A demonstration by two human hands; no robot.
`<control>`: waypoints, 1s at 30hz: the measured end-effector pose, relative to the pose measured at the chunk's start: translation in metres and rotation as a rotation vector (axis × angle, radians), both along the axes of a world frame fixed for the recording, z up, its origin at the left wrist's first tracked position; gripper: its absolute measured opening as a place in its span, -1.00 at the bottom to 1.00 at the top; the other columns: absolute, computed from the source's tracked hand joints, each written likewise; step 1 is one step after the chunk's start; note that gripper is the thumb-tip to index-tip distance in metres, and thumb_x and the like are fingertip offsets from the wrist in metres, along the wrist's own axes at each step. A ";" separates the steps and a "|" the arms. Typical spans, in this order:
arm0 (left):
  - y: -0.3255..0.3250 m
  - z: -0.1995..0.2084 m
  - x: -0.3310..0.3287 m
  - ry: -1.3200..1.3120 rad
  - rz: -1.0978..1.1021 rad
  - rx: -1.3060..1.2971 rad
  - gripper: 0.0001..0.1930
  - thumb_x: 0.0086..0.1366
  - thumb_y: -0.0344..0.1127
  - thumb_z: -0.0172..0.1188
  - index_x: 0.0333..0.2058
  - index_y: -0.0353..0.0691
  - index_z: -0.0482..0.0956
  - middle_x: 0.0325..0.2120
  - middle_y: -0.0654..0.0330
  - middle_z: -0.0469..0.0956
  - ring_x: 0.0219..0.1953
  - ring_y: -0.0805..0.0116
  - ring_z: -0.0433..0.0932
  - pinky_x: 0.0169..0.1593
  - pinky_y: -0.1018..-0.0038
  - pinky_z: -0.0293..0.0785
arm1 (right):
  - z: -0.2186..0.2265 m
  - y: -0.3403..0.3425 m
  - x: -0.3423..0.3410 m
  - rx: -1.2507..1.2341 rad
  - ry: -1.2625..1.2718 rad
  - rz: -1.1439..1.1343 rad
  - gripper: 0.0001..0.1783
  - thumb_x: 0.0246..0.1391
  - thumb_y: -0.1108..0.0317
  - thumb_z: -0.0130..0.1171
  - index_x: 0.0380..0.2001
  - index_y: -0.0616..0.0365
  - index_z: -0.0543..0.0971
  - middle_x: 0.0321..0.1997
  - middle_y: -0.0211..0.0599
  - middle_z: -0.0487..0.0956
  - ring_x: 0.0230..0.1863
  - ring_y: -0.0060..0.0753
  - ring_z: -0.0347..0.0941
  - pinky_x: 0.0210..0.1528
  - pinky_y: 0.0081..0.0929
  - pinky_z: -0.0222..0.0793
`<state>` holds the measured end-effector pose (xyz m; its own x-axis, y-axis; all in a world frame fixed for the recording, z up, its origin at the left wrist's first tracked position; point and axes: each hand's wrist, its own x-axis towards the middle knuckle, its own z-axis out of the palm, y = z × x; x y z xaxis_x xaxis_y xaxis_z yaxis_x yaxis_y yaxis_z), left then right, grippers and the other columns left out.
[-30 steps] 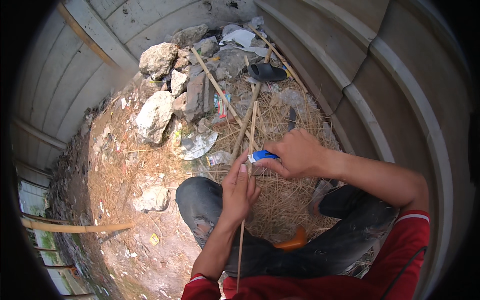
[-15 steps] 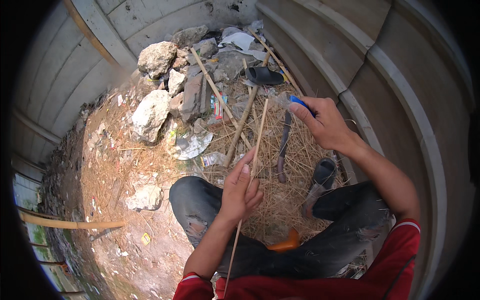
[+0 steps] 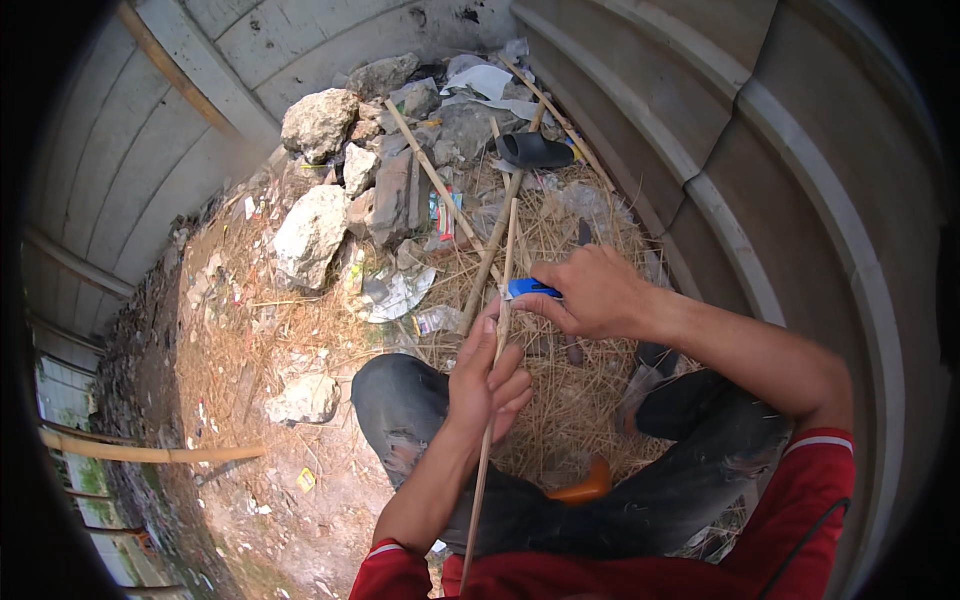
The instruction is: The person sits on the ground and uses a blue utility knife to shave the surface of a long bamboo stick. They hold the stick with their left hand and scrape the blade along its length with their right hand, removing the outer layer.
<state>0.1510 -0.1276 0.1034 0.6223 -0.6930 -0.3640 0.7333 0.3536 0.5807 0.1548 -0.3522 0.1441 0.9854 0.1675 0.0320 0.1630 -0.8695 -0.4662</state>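
My left hand [image 3: 487,392] is closed around a thin bamboo strip [image 3: 512,238], which slants from my lap up and away from me. In my right hand [image 3: 598,293] is a blue utility knife [image 3: 533,288], gripped with its front end against the strip just above my left fingers. The blade itself is too small to make out. Beneath my right hand a dark, long tool [image 3: 574,352] lies on the straw, mostly covered by the hand.
Thin shavings [image 3: 560,430] litter the ground between my legs, beside an orange object [image 3: 585,482]. Ahead lie bamboo poles [image 3: 432,178], a black sandal [image 3: 535,151] and pale rocks [image 3: 312,235]. A corrugated wall [image 3: 745,235] rises close on my right.
My right hand has come down and left with the utility knife, from apart from the bamboo strip to against it. My left hand keeps its hold on the strip.
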 end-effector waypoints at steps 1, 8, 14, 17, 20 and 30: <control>-0.001 0.002 0.000 -0.012 -0.011 -0.010 -0.49 0.63 -0.02 -0.25 0.46 0.13 0.08 -0.74 0.46 0.04 -0.80 0.65 -0.05 -0.70 0.65 -0.06 | 0.004 -0.010 0.009 0.031 -0.008 -0.063 -0.45 0.27 -0.17 0.09 -0.25 0.14 0.71 -0.50 0.07 0.62 -0.37 0.25 0.58 -0.25 0.07 0.46; -0.010 0.008 -0.003 -0.039 -0.037 -0.074 -0.47 0.62 -0.12 -0.17 0.48 0.06 0.04 -0.75 0.48 0.05 -0.81 0.68 -0.05 -0.72 0.69 -0.05 | 0.008 -0.025 0.015 -0.018 -0.190 -0.134 -0.39 0.32 -0.17 0.06 -0.39 0.22 0.67 -0.63 0.03 0.51 -0.48 0.21 0.51 -0.36 0.00 0.36; 0.001 -0.004 -0.033 -0.186 -0.204 -0.073 -0.43 0.58 -0.28 -0.07 0.49 0.04 0.05 -0.77 0.47 0.02 -0.81 0.68 -0.07 -0.73 0.67 -0.07 | 0.015 -0.084 0.026 0.072 -0.220 -0.579 -0.35 0.35 -0.14 0.02 -0.44 0.30 0.64 -0.57 0.08 0.57 -0.45 0.13 0.54 -0.30 0.01 0.40; 0.004 -0.007 -0.020 -0.117 -0.100 -0.090 -0.43 0.59 -0.32 -0.13 0.49 0.03 0.02 -0.77 0.46 0.02 -0.82 0.67 -0.09 -0.75 0.67 -0.10 | -0.003 -0.084 0.008 -0.008 -0.262 -0.480 -0.34 0.36 -0.16 0.01 -0.45 0.30 0.63 -0.59 0.08 0.55 -0.52 0.14 0.51 -0.37 -0.02 0.37; 0.006 0.003 -0.009 -0.161 -0.076 -0.130 -0.43 0.59 -0.33 -0.14 0.50 0.03 0.00 -0.77 0.45 0.03 -0.82 0.67 -0.09 -0.75 0.67 -0.11 | 0.019 -0.045 0.009 0.108 -0.251 -0.340 -0.34 0.35 -0.17 0.02 -0.45 0.29 0.62 -0.59 0.06 0.55 -0.53 0.16 0.50 -0.39 -0.05 0.37; 0.010 -0.005 -0.002 -0.096 0.030 -0.102 -0.44 0.58 -0.35 -0.13 0.49 0.00 0.03 -0.75 0.45 0.05 -0.82 0.67 -0.05 -0.75 0.66 -0.08 | 0.009 0.026 -0.018 0.052 -0.099 0.097 -0.43 0.32 -0.13 0.08 -0.40 0.23 0.64 -0.63 0.09 0.53 -0.49 0.24 0.56 -0.38 0.01 0.45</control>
<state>0.1488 -0.1173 0.0980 0.6721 -0.7037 -0.2302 0.6643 0.4359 0.6072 0.1373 -0.3264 0.1533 0.9563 0.2573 0.1389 0.2921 -0.8227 -0.4878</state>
